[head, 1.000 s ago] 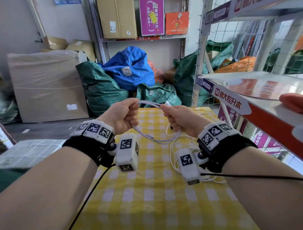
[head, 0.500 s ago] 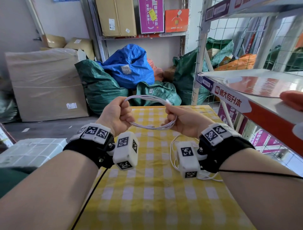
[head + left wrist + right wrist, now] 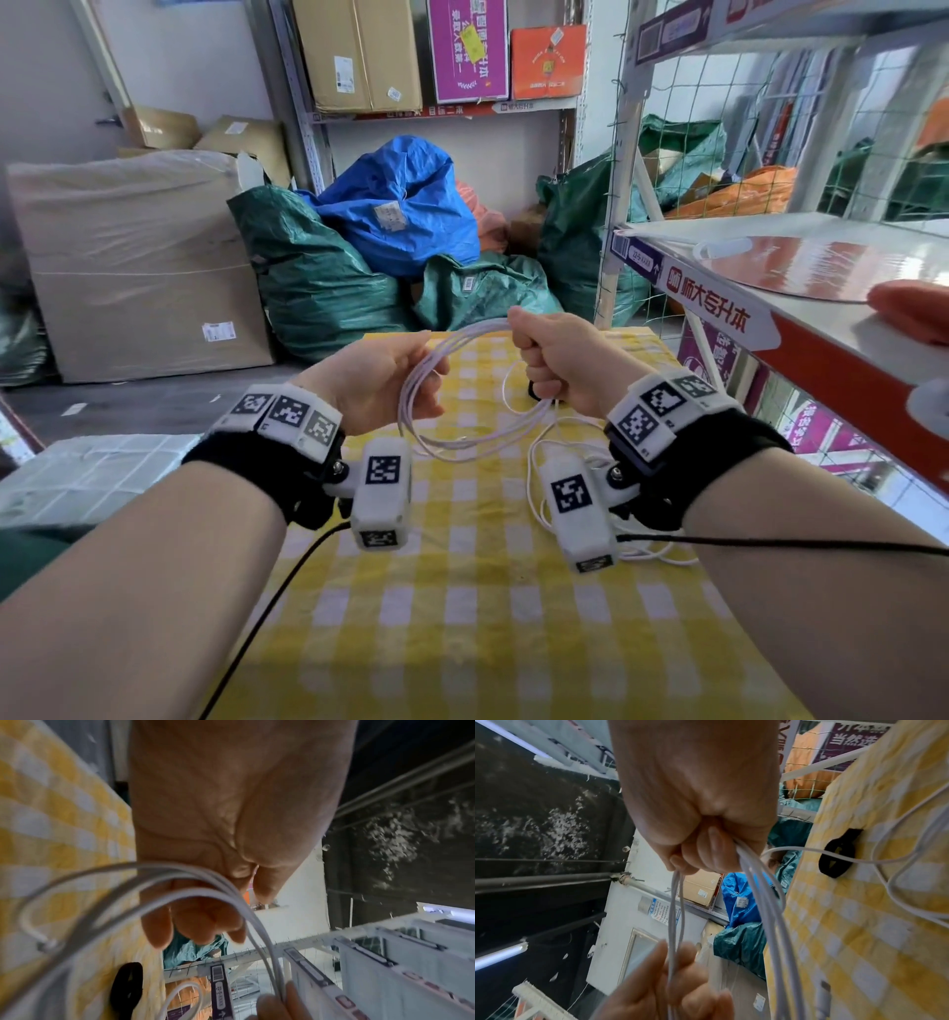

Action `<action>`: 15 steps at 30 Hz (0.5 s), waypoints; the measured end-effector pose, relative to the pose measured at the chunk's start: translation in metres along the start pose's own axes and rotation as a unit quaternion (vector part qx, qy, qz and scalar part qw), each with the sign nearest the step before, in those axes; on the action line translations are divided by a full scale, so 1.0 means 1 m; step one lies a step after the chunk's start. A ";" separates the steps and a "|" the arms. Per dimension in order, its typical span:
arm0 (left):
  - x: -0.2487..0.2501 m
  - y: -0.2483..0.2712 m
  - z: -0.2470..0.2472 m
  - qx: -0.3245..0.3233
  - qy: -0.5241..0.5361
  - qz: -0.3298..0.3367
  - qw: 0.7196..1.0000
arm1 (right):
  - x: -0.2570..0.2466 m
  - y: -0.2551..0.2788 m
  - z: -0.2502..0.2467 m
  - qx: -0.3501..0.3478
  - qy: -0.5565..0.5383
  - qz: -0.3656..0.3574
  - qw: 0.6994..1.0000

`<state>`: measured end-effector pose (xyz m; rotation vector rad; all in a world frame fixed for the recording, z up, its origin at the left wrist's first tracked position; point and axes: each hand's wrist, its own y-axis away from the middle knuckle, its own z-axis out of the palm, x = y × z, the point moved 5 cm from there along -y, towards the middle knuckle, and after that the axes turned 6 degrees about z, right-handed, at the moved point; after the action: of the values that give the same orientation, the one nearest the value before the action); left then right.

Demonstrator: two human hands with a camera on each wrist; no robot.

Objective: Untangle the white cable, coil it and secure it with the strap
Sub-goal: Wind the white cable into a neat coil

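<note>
Both hands hold our cable (image 3: 464,406) coil above the bench (image 3: 477,616): right hand (image 3: 557,357) fisted round it, left hand (image 3: 377,380) fingers loosely curled. Strap (image 3: 838,853) lies on bench.

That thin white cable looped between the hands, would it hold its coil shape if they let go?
Probably not. The thin white cable sags in loose loops between the left hand and right hand, so it looks floppy. Its strands already spread apart, so they would likely spring open. It seems light, since a finger grip carries it.
</note>
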<state>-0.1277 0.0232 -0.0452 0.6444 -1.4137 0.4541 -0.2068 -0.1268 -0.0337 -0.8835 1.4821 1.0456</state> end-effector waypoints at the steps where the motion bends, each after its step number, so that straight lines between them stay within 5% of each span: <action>1: 0.004 0.001 0.006 -0.011 -0.039 -0.006 0.999 | -0.001 0.001 0.004 -0.008 0.025 -0.004 1.000; 8: 0.021 -0.003 0.028 -0.043 -0.169 -0.011 0.985 | -0.004 0.006 0.025 -0.034 0.120 -0.038 0.991; 15: 0.026 -0.005 0.019 0.017 -0.048 0.044 0.998 | -0.004 0.009 0.016 -0.053 0.095 -0.044 0.993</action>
<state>-0.1357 0.0049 -0.0190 0.6397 -1.5326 0.5227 -0.2097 -0.1089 -0.0291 -1.1396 1.5415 1.0039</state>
